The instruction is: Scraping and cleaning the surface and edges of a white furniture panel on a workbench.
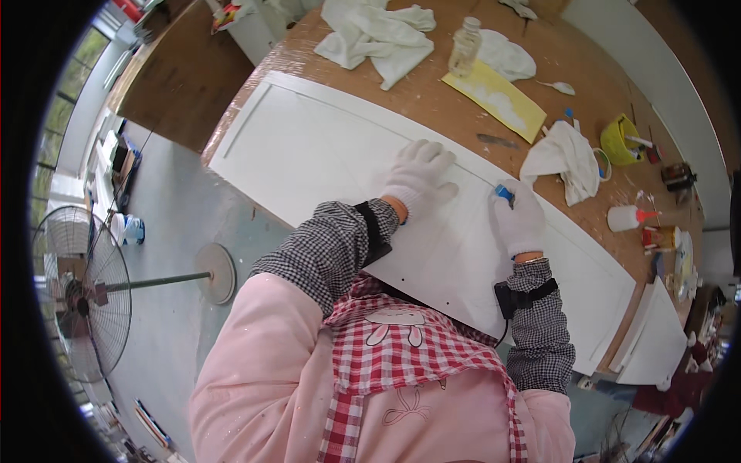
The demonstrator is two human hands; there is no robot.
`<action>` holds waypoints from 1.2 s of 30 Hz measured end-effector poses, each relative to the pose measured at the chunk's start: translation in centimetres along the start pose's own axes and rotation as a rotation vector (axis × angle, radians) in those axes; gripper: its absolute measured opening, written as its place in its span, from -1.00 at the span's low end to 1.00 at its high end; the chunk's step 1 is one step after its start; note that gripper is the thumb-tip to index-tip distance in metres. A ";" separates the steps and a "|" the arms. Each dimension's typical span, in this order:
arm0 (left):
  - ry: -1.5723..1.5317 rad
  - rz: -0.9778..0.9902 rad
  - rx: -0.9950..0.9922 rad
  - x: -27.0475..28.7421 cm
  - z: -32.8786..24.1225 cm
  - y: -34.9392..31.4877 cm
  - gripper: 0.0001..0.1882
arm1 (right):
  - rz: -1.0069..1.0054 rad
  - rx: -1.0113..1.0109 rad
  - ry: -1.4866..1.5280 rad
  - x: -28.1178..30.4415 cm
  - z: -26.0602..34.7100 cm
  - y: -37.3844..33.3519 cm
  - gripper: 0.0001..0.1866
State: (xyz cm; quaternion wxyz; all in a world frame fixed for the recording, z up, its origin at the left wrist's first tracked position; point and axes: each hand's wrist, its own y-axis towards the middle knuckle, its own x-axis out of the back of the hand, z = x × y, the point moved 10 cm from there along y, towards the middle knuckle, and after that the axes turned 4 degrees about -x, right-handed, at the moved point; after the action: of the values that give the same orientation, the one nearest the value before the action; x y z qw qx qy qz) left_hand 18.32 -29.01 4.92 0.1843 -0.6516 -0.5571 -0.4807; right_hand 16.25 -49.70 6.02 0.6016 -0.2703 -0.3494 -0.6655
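A long white panel (305,154) with a raised frame along its edge lies across the table in front of me. My left hand (419,174), in a white glove, rests on the panel near its middle, fingers stretched out and thumb apart. To its right, my right hand (519,220), also gloved, is closed around a small blue tool (503,192) at the panel's far raised edge. Only the tool's blue end shows; its kind is hidden by the fingers. Two small dark holes mark the panel's near side.
Beyond the panel, the brown table (432,100) carries white cloths (378,38), a clear bottle (465,48), a yellow sheet (502,100), a flat blade (498,141), a yellow-green cup (620,140) and a white squeeze bottle (624,217). A standing fan (81,297) is on the left.
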 end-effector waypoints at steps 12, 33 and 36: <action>0.076 0.089 -0.090 -0.1 -0.7 -3.8 -0.29 | -0.123 -0.148 0.689 -3.1 -0.7 -3.5 -0.79; 0.221 -0.213 -0.029 10.0 2.1 -15.9 -0.50 | 0.016 -0.138 0.973 -4.3 -3.1 -4.0 -0.78; 0.205 -0.216 -0.030 10.0 2.2 -15.9 -0.52 | 0.002 -0.091 0.979 -4.2 -3.3 -4.0 -0.78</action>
State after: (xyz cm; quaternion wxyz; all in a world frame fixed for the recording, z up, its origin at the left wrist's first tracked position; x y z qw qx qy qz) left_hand 4.02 -16.87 7.48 0.1777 -0.5381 -0.5949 -0.5701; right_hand 13.01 -49.58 0.17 0.6834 0.0479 0.0042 -0.7284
